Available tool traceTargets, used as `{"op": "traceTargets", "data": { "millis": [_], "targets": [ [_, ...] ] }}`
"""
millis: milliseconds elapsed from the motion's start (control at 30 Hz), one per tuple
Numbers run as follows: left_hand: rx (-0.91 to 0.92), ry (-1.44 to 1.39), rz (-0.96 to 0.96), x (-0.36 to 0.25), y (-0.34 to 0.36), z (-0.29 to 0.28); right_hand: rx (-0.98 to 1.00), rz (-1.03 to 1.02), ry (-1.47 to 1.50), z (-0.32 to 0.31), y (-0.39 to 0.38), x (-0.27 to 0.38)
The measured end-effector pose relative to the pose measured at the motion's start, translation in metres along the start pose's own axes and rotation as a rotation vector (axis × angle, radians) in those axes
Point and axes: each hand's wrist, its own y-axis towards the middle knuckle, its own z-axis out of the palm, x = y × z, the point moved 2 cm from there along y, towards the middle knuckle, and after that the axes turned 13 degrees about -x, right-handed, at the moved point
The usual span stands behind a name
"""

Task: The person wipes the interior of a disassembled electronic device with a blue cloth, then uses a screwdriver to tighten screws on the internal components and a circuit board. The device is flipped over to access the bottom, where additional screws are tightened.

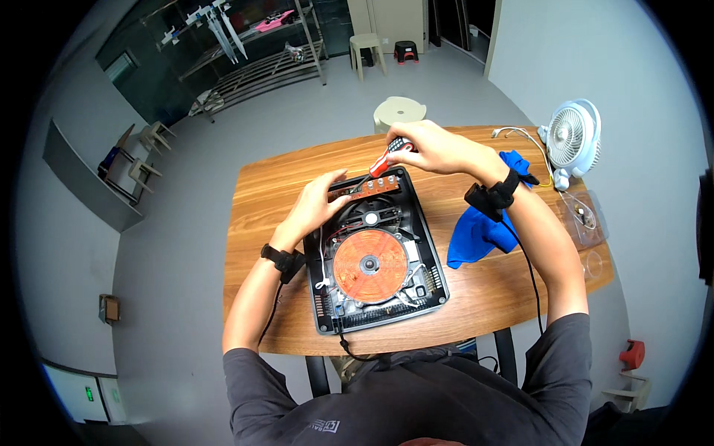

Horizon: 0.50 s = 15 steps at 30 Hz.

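An opened induction cooker lies on the table in front of me, its round copper coil exposed. Along its far edge runs a narrow brown circuit board with several round silvery parts. My right hand is closed around the red handle of a screwdriver, whose shaft slants down to the left toward the board. At the board's left end is my left hand, thumb on the near side and fingers on the far side. The screwdriver's tip is hard to make out between these fingers.
Right of the cooker lies a blue cloth. A pale blue fan and a clear plastic tray stand at the table's right side. Beyond the far edge is a cream stool. A black cable hangs over the near edge.
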Motion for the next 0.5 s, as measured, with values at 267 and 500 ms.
{"op": "traceTargets", "data": {
  "millis": [267, 500],
  "targets": [
    [0.189, 0.289, 0.289, 0.009, -0.004, 0.033, 0.050, 0.050, -0.284, -0.040, 0.003, -0.025],
    [0.232, 0.345, 0.304, 0.012, -0.006, 0.041, 0.156, 0.109, -0.340, -0.029, 0.012, -0.028]
  ]
}}
